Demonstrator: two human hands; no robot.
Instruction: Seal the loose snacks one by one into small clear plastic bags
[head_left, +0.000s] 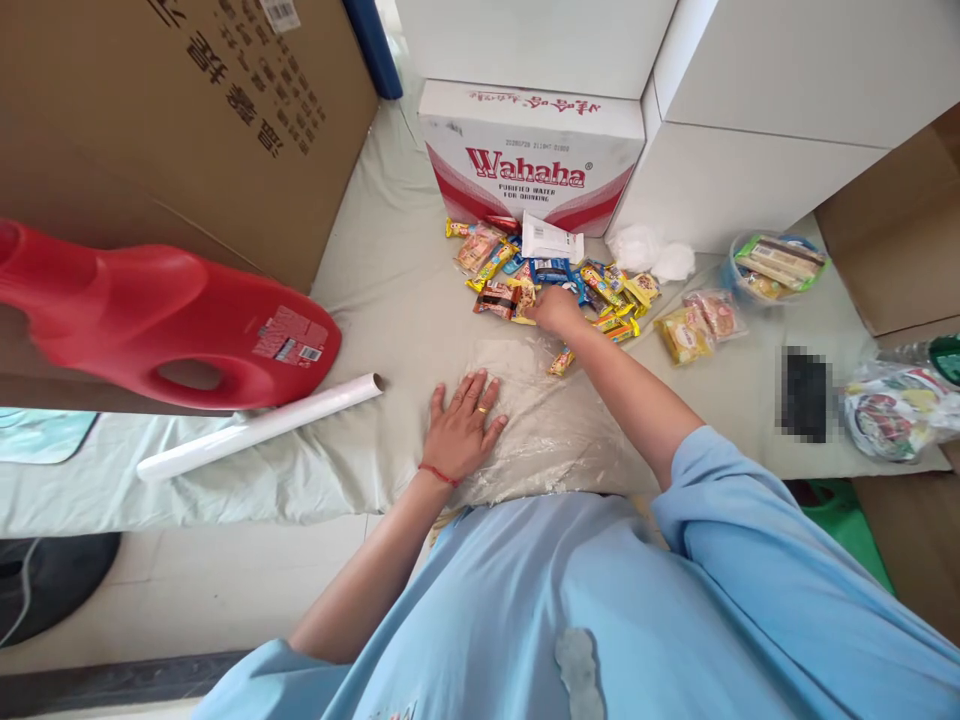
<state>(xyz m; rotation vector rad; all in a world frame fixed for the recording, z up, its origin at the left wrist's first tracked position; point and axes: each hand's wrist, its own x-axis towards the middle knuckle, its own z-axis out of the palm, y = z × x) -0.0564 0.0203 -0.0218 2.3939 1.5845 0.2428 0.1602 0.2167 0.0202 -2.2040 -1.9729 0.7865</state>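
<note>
My left hand (463,430) lies flat with its fingers spread, a ring on one finger and a red cord at the wrist. It rests at the left edge of a clear plastic bag (577,425) spread on the cloth-covered surface. My right hand (556,310) reaches into a pile of wrapped snacks, its fingers curled at a yellow snack packet (524,300); the fingertips are partly hidden. Around it lie a brown packet (496,298), a blue packet (550,270), a white packet (551,238) and several yellow packets, among them a yellow stick packet (561,361).
Behind the snacks stands a Wahaha carton (532,150). To the right are tissues (671,262), pastry packets (686,335), a round tub (731,270) and a bagged item (889,415). At left, a red jug (180,310), a white roll (262,428) and a large cardboard box (247,200).
</note>
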